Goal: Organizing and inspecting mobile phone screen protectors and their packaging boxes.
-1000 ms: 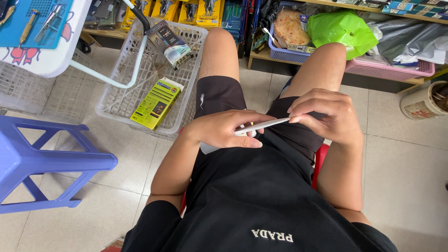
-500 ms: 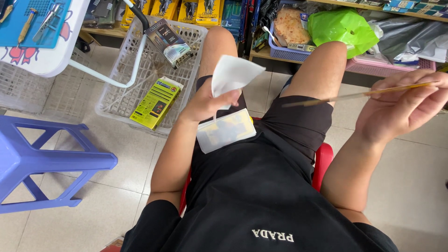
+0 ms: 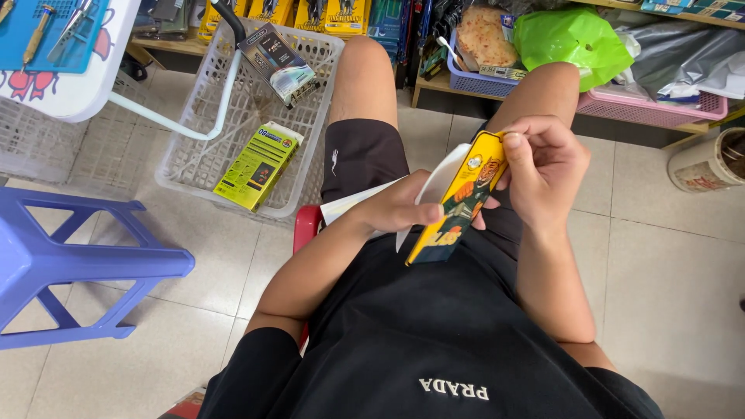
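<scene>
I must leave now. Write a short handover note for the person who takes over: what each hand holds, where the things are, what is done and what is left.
Left hand: over the lap, holding white paper sheets and steadying the lower part of a flat yellow printed package.
Right hand: fingers pinch the package's upper end.
Things: the package stands tilted between both hands, above the black shorts. A white plastic basket on the floor to the left holds a green box and a dark box.
Done: package and white sheets are in hand.
Left: whether the package is opened cannot be told; it is still in hand, not set down.
</scene>
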